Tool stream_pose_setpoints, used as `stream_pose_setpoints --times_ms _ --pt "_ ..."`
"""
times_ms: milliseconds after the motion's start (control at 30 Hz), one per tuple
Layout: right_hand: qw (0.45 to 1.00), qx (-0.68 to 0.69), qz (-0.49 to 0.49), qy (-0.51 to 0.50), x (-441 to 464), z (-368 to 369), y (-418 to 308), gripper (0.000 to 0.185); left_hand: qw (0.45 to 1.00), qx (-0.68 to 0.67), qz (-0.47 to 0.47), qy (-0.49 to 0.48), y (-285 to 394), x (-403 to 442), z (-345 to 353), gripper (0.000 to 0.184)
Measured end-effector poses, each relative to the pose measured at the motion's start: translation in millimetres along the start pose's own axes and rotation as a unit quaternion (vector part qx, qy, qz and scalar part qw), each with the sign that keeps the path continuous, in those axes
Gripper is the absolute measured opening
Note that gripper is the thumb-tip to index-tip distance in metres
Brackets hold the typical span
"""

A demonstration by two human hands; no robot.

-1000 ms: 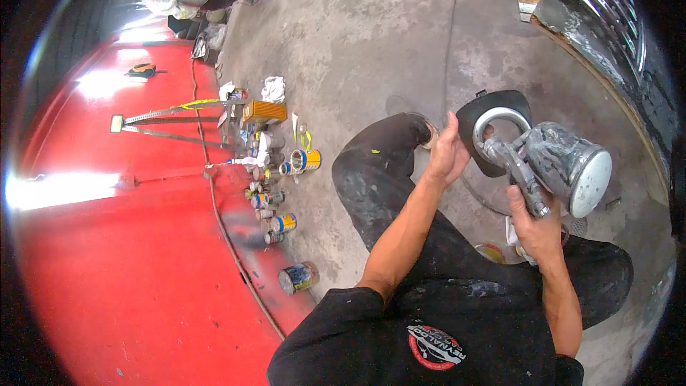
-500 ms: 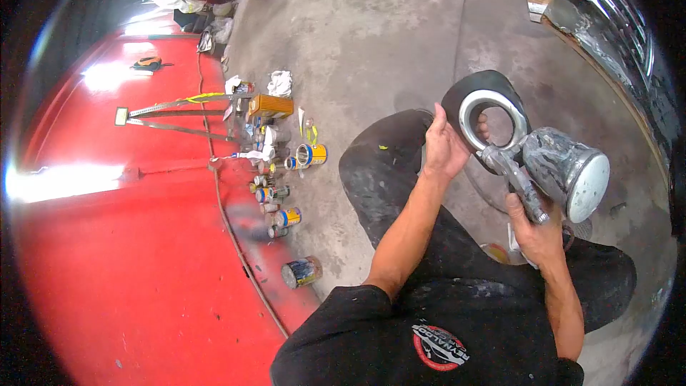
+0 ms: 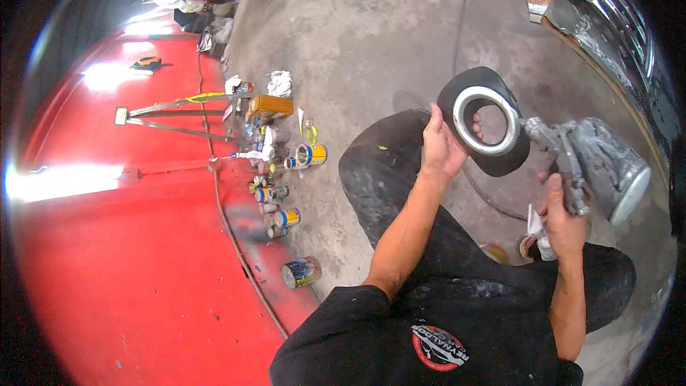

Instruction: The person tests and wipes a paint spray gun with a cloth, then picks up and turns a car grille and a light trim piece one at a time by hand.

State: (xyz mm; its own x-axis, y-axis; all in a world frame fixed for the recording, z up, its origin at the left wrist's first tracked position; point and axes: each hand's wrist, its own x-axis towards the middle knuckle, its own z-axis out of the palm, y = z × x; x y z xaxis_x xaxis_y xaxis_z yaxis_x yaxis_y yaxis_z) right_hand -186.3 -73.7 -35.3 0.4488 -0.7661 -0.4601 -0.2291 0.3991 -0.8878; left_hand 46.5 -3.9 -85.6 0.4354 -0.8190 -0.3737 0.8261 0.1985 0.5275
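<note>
My left hand [image 3: 444,146] is closed on a black trim bezel [image 3: 509,164] with a silver ring [image 3: 468,132] around a round opening. The thumb stands up at the bezel's near edge, and fingertips show through the hole. In my right hand [image 3: 566,229] is a paint-smeared spray gun [image 3: 568,164], gripped by its handle. Its large cup [image 3: 607,164] tilts outward to the right, and the nozzle end points toward the bezel's right edge, slightly apart from it. A crumpled white cloth or paper [image 3: 539,232] shows beside the right wrist.
Several paint cans [image 3: 287,217] and bottles line the base of a red wall [image 3: 143,264] at left. A darker can [image 3: 301,271] stands nearer. One hose [image 3: 493,204] runs across the concrete floor [image 3: 371,36]. Dark car parts [image 3: 629,21] stand at far right.
The spray gun in my right hand has swung right, away from the front of the bezel, uncovering the ring. The bezel has turned slightly and shifted a little left in my left hand.
</note>
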Motion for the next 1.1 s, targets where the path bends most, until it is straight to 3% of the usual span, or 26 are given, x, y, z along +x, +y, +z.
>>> stream_pose_setpoints --times_ms 267,433,900,1067,1100 --pt "0.996 0.005 -0.091 -0.017 -4.3 -1.9 -6.2 0.037 1.000 -0.023 -0.006 0.007 2.7 -0.7 1.6 0.061" --pt "0.996 -0.010 -0.049 -0.078 -10.7 -8.0 -19.3 0.037 0.998 -0.061 0.009 0.025 4.2 2.2 -0.6 0.059" --pt "0.995 -0.008 -0.043 -0.090 -15.6 -7.4 -17.2 0.038 0.998 0.025 0.009 0.056 7.5 0.5 -5.1 0.059" --pt "0.992 -0.019 -0.058 -0.112 -16.3 -10.2 -17.3 0.035 1.000 0.020 0.012 -0.004 6.1 2.9 -13.5 0.057" --pt "0.992 -0.019 -0.058 -0.112 -17.0 -10.4 -18.7 0.035 0.999 0.025 0.027 0.032 5.6 2.9 -9.8 0.056"
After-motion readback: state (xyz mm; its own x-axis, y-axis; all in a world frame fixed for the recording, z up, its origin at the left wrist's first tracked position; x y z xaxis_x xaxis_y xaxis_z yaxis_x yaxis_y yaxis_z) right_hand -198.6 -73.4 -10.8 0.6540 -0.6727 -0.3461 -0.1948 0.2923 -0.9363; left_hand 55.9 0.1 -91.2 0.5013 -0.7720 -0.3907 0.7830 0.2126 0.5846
